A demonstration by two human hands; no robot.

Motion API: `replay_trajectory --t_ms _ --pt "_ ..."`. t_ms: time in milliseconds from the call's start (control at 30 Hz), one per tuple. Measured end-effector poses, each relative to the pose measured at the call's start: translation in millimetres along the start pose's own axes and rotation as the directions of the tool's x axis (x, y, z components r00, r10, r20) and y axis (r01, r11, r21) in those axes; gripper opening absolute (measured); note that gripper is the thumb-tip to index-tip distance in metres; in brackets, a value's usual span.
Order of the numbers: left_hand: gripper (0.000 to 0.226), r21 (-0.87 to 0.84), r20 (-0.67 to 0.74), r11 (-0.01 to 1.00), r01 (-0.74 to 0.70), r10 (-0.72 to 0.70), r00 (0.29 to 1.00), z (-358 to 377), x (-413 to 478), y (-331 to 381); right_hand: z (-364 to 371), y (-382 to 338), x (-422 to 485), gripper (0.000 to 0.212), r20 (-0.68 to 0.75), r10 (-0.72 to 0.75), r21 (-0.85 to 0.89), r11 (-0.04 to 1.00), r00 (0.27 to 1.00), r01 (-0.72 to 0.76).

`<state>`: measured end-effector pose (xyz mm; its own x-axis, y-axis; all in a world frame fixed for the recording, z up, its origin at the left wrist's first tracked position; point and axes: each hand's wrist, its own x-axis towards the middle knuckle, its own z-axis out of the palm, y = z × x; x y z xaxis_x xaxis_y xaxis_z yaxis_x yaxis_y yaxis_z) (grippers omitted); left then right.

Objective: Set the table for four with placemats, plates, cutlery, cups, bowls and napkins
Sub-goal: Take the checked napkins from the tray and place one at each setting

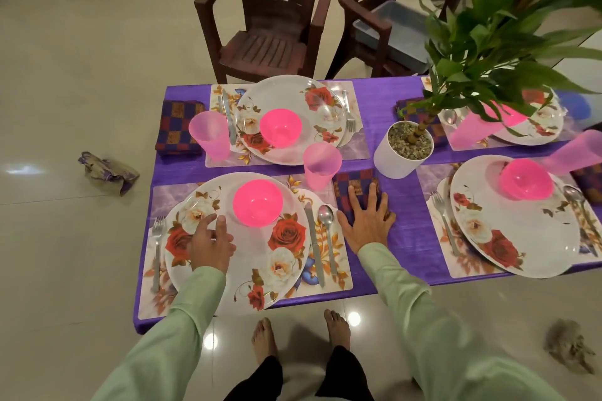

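My right hand point(366, 221) lies flat with spread fingers on a checked napkin point(355, 184) at the near-left setting. My left hand point(211, 241) hovers over or rests on the rose-patterned plate point(254, 267), fingers relaxed, holding nothing. That plate carries a pink bowl point(257, 202) and sits on a floral placemat point(338, 280), with a fork point(157, 251) to its left, and a knife point(314, 247) and spoon point(327, 234) to its right. A pink cup point(321, 164) stands behind the napkin. Three other settings hold plates, pink bowls, cups and napkins.
A potted plant in a white pot point(402, 150) stands mid-table, its leaves covering the far-right setting. Two brown plastic chairs point(267, 19) stand behind the purple-clothed table point(410, 228). Crumpled wrapping point(106, 169) lies on the floor at left, more point(568, 343) at right.
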<state>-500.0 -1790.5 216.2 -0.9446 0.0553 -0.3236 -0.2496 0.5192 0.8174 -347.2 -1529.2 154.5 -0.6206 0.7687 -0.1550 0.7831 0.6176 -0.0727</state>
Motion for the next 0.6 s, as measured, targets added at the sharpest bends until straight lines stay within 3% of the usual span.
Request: replay_trajectory --t_ms 433,600 --pt "0.036 -0.052 -0.025 0.999 -0.003 0.002 1.000 -13 -17 5 -12 5 5 0.079 0.070 -0.018 0.034 0.999 0.997 0.016" --pt "0.037 -0.073 -0.069 0.997 -0.008 0.003 0.998 -22 -31 14 -35 -1 -21 0.073 -0.179 -0.134 0.194 0.966 0.975 0.168"
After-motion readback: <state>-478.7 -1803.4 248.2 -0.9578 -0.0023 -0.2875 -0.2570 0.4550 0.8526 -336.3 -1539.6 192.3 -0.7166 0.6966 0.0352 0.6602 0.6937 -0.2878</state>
